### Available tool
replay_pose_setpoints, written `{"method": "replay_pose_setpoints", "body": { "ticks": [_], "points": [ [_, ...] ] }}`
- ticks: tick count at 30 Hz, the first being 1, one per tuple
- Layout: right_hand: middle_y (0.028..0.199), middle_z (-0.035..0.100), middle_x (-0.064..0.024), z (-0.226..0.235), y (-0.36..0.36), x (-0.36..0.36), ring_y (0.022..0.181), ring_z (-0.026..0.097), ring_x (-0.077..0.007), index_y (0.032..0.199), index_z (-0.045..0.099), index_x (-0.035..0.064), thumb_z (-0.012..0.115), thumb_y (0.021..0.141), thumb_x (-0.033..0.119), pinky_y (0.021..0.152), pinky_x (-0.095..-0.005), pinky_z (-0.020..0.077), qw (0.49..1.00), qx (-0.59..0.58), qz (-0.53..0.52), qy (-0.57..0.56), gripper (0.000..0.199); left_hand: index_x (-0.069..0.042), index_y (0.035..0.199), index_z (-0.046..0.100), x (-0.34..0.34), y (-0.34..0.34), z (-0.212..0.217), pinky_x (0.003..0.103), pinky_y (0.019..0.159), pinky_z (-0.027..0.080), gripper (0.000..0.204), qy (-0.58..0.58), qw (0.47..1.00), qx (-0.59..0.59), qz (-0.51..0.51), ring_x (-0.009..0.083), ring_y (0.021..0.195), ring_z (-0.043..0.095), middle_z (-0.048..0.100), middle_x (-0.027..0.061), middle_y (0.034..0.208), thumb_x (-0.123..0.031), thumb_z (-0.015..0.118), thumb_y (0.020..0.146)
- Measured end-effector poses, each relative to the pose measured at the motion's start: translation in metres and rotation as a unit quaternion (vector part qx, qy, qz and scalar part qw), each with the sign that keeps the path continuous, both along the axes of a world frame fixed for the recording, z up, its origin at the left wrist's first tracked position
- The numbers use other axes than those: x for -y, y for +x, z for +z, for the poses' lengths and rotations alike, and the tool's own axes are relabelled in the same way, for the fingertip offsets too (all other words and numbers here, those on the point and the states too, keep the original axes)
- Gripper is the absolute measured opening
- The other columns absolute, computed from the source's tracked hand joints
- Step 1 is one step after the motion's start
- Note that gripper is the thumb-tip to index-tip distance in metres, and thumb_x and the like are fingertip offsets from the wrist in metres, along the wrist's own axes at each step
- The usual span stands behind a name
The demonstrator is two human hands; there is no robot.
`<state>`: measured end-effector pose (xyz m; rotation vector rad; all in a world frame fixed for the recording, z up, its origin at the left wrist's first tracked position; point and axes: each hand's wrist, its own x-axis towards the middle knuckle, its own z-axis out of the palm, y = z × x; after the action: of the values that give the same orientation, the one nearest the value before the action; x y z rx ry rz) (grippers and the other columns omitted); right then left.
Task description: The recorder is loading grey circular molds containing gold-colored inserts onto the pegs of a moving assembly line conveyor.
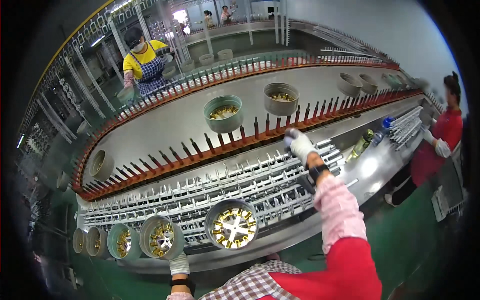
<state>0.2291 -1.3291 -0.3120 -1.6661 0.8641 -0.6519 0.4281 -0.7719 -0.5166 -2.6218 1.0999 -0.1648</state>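
My right hand, in a white glove with grey fingertips, reaches forward over the far right part of the metal racks, beside the row of dark pegs. Its fingers are curled together, and whatever they hold is hidden. Low in the view, my gloved left hand is against the near side of a round grey tub of gold-coloured parts; its fingers are hidden. Just right of that tub stands another round tub, with gold parts in a ring around a pale cross-shaped piece.
More round tubs line the bench's near left edge. A green tub and a grey tub stand beyond the pegs. Two bottles are at right. A person in red works at far right, another in yellow across the line.
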Motion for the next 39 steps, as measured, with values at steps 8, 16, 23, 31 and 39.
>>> {"method": "replay_pose_setpoints", "body": {
  "ticks": [8,16,23,31,39],
  "points": [
    [0.11,0.056,-0.0141,-0.069,0.13,0.115,0.104,0.05,-0.0298,0.11,0.055,0.0098,0.053,0.079,0.033,0.088,-0.0363,0.04,0.872,-0.316,-0.011,-0.373,0.039,-0.01,0.084,0.06,0.046,-0.034,0.075,0.037,0.076,0.045,0.02,-0.137,0.982,-0.09,0.091,0.0248,0.08,0.059,0.062,0.0094,0.086,-0.017,0.042,0.082],
    [0.076,0.062,-0.0078,0.083,0.049,0.027,0.075,0.061,-0.0222,0.087,0.059,0.0124,0.049,0.076,0.012,0.065,-0.0362,0.0467,0.669,-0.272,-0.057,-0.689,0.015,-0.008,0.078,0.058,0.055,-0.03,0.078,0.035,0.068,0.044,0.021,-0.262,0.921,-0.232,0.168,0.0235,0.071,0.058,0.061,0.0083,0.072,-0.017,0.04,0.084],
    [0.099,0.058,-0.0088,-0.005,-0.115,-0.088,0.09,0.056,-0.0227,0.105,0.055,0.0094,0.046,0.079,0.006,0.079,-0.0349,0.0458,0.85,-0.246,0.039,-0.465,0.028,-0.007,0.08,0.056,-0.022,0.017,-0.031,0.034,0.073,0.047,0.015,-0.038,0.979,0.18,-0.09,0.0264,0.075,0.06,0.062,0.01,0.079,-0.011,0.042,0.08],
    [0.113,0.055,-0.0063,-0.132,-0.143,-0.139,0.102,0.051,-0.0242,0.11,0.054,0.0117,0.042,0.083,0.017,0.089,-0.0393,0.0407,0.859,-0.281,-0.015,-0.428,0.03,-0.011,0.072,0.058,0.021,-0.008,0.037,0.033,0.059,0.047,0.013,0.118,0.971,0.197,-0.073,0.0191,0.063,0.059,0.06,0.0042,0.066,-0.013,0.046,0.076],
    [0.117,0.053,-0.006,-0.165,-0.133,-0.137,0.107,0.049,-0.0243,0.113,0.053,0.0131,0.042,0.084,0.021,0.092,-0.0405,0.0381,0.872,-0.281,-0.055,-0.398,0.032,-0.011,0.081,0.06,0.048,-0.011,0.052,0.033,0.058,0.047,0.015,0.153,0.987,0.02,0.042,0.0195,0.067,0.061,0.063,0.0066,0.078,-0.015,0.045,0.079]
  ]
}}
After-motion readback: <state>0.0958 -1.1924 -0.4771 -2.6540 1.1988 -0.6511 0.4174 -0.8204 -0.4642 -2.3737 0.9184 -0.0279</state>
